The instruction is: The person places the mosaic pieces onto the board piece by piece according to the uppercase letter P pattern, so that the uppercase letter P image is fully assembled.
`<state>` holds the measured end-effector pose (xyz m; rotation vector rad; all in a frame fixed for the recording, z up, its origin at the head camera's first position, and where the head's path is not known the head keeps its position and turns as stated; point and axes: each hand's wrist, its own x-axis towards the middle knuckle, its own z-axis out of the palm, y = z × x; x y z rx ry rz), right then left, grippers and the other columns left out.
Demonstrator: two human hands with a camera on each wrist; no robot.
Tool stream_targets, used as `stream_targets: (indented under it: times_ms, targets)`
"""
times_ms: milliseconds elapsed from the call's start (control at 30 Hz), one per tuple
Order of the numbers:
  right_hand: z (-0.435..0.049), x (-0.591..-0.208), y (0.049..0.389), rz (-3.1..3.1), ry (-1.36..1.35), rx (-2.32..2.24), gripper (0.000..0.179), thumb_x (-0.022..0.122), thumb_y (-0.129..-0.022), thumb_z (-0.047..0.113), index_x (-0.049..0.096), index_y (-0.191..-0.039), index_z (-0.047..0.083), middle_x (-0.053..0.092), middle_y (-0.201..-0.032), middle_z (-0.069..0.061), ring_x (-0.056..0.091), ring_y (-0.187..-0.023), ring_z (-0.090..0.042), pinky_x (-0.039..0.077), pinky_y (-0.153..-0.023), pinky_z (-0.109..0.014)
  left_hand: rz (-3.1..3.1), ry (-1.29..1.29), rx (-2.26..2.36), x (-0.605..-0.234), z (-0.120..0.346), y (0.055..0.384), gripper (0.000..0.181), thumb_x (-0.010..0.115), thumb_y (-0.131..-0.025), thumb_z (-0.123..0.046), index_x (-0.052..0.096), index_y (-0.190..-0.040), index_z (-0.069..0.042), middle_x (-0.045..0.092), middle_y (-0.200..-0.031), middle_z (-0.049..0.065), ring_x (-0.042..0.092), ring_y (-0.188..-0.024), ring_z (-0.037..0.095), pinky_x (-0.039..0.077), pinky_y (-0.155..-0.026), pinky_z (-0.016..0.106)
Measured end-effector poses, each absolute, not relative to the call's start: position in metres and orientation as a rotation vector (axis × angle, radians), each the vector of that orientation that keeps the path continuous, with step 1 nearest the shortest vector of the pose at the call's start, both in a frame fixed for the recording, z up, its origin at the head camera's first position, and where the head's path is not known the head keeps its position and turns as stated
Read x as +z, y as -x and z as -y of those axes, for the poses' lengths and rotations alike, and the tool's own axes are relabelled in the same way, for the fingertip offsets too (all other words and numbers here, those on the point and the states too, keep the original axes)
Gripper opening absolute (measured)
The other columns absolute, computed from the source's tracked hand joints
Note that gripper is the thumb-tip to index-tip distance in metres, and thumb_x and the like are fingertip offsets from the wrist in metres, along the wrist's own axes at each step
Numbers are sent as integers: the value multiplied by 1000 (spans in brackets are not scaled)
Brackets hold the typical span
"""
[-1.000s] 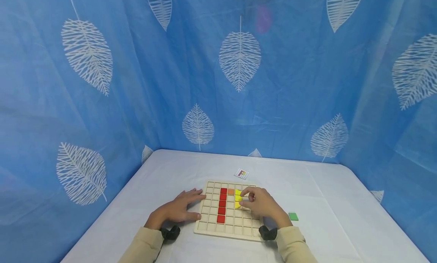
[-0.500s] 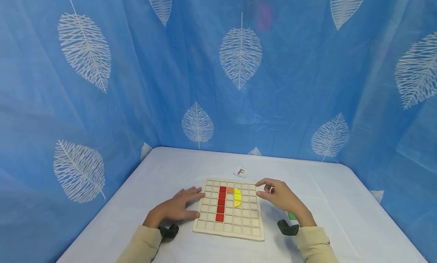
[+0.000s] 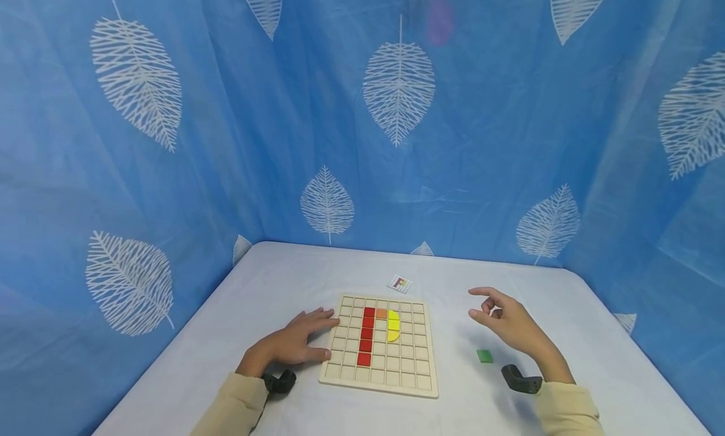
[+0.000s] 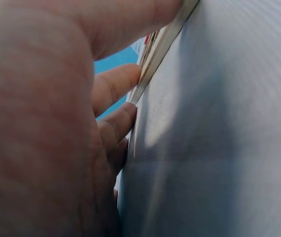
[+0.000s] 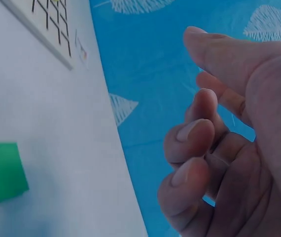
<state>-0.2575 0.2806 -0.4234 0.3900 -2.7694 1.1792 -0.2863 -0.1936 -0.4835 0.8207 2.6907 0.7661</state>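
In the head view, a pale wooden grid board (image 3: 393, 380) lies on the table. My left hand (image 3: 294, 341) rests at its left edge, with fingers spread and the thumb touching the rim. Several red square tiles (image 3: 365, 346) form a column in the grid. An orange tile (image 3: 381, 314) sits right of the column's top, beside yellow pieces (image 3: 393, 326) with rounded ends. Right of the board, my right hand (image 3: 512, 326) hovers with thumb and index finger apart, holding nothing. A green square tile (image 3: 484, 356) lies on the cloth below it, also seen in the right wrist view.
A small card with a printed coloured grid (image 3: 399, 284) lies behind the board. White cloth covers the table (image 3: 306, 272). A blue curtain with white leaf prints (image 3: 362, 172) hangs around its back and sides.
My right hand has left the yellow pieces and moved right, off the board, to above the green tile. The yellow pieces now lie in line in the grid. My left hand has stayed put.
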Motion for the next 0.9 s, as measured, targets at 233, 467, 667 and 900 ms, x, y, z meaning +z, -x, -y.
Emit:
stream_targets:
  times_ms: [233,467,667,900]
  targets:
    - [-297,-432,254,2824,-307,1309,51,74,-92,34,58,-136,14,50,-89,-8,42,-57,-9,37,-44,-26,-2686,-833,773,-483,193,286,76,66,-89,-58,43,-153,-26,29,-166,4,16,-157,33,7,-125,63]
    - [-303,-445,251,2895,-254,1433,53,75,-91,28,59,-137,8,50,-88,-6,38,-54,-8,37,-43,-25,-2687,-838,761,-483,193,287,75,65,-89,-58,43,-153,-26,30,-166,4,16,-157,32,7,-125,63]
    - [-312,-457,247,2928,-244,1519,55,77,-89,27,58,-137,6,48,-89,-5,34,-53,-6,36,-43,-23,-2683,-829,766,-482,193,287,76,66,-88,-60,43,-153,-26,29,-166,3,16,-157,33,6,-125,62]
    - [-320,-467,243,2945,-411,1658,57,76,-90,23,56,-137,-1,50,-86,-5,31,-47,-6,37,-41,-23,-2680,-837,774,-483,193,286,76,66,-89,-58,43,-153,-26,29,-166,4,16,-157,34,6,-125,63]
